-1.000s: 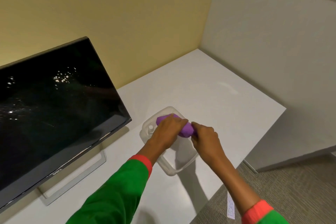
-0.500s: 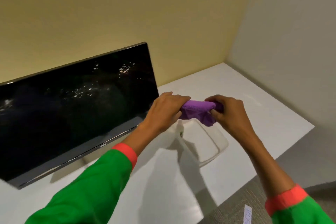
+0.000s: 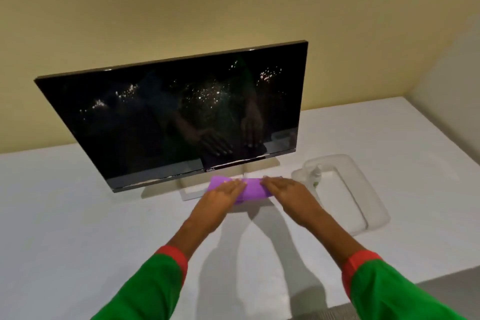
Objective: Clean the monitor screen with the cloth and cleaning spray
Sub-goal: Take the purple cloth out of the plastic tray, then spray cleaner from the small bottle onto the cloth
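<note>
2 flat hands (image 3: pixel 225 193) (image 3: pixel 285 188), purple cloth (image 3: pixel 251 188), spotted monitor (image 3: pixel 179 117)

A wide white desk (image 3: pixel 78 228) is set against a yellow wall (image 3: pixel 181 2), into a corner formed with a second wall on the right. A flat black monitor (image 3: pixel 176 117) on a thin metal stand is placed toward the back of the desk. Directly in front of its lower edge a folded purple cloth (image 3: pixel 250 188) is laid flat on the desk. To the right of the cloth a clear plastic tray (image 3: pixel 374 202) is placed, and a small clear spray bottle (image 3: pixel 315 174) is held in its near-left corner.
</note>
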Demonstrator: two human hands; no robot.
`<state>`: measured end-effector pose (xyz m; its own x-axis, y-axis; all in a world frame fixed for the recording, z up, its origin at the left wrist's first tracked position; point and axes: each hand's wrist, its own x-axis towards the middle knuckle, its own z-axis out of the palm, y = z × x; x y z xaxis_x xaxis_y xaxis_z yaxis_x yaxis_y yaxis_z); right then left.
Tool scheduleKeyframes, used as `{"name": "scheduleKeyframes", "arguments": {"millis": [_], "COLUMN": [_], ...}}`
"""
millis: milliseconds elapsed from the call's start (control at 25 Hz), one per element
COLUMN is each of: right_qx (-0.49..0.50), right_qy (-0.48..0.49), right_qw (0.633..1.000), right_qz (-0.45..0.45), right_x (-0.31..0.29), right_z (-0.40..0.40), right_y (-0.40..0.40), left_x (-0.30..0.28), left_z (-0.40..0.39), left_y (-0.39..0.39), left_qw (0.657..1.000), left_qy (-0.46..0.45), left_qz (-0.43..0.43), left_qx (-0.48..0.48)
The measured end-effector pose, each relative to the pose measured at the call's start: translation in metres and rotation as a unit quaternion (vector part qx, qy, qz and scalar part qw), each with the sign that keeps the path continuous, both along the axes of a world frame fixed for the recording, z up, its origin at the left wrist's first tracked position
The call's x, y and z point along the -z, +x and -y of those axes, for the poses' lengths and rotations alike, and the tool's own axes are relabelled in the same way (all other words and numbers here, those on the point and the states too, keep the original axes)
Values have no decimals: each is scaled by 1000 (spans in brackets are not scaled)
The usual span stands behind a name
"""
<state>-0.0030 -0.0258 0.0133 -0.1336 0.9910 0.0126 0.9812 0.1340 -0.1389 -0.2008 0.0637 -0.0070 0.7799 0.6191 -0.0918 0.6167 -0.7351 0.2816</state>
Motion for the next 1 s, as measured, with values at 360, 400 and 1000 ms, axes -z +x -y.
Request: {"name": "scheduleKeyframes", "arguments": {"millis": [360,400,1000], "right_qx": [-5,8,274], "right_qy": [-155,-167,66], "right_qw": [987,986,883], "right_qz": [-33,-29,-375], "right_x": [87,90,47], "right_z": [47,45,26], "right_y": [-24,-28,-4], "left_x": [82,84,85], "left_z": [69,68,69], "left_y": [-27,-28,-25], "left_qw": [996,996,990], "left_qy": [-62,-64,-85], "left_qz": [-69,-60,-68], "left_qx": [10,-12,-93]}}
